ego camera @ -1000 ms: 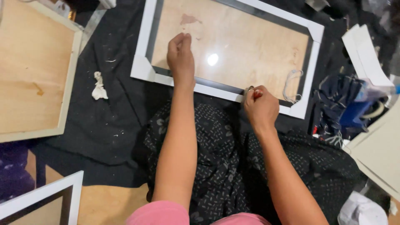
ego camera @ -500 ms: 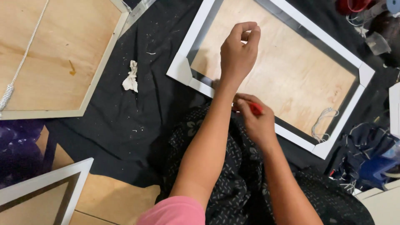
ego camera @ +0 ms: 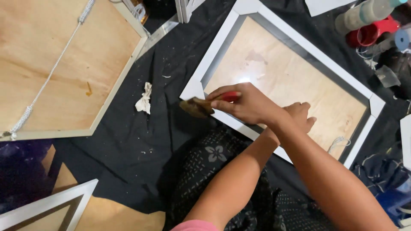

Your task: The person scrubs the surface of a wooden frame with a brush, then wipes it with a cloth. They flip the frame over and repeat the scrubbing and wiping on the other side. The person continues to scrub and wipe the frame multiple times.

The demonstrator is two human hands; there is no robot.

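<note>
A white picture frame [ego camera: 222, 42] with a plywood back [ego camera: 291, 77] lies face down on black cloth before me. My right hand [ego camera: 250, 105] reaches across my left forearm and grips a small brush [ego camera: 197, 107] with a red handle. Its dark bristles touch the frame's near left corner. My left hand [ego camera: 303, 116] rests fingers spread on the plywood near the frame's lower rail, partly hidden behind my right wrist.
A larger plywood-backed frame [ego camera: 64, 64] with a white cord lies at the left. A crumpled white rag [ego camera: 144, 98] sits on the black cloth [ego camera: 128, 141]. A red cup [ego camera: 370, 34] and bottles stand top right. Another white frame corner [ego camera: 47, 205] shows bottom left.
My right hand has swung left over my left arm, bringing the brush to the frame's left corner. My left hand slid down toward the lower rail. The view has shifted closer.
</note>
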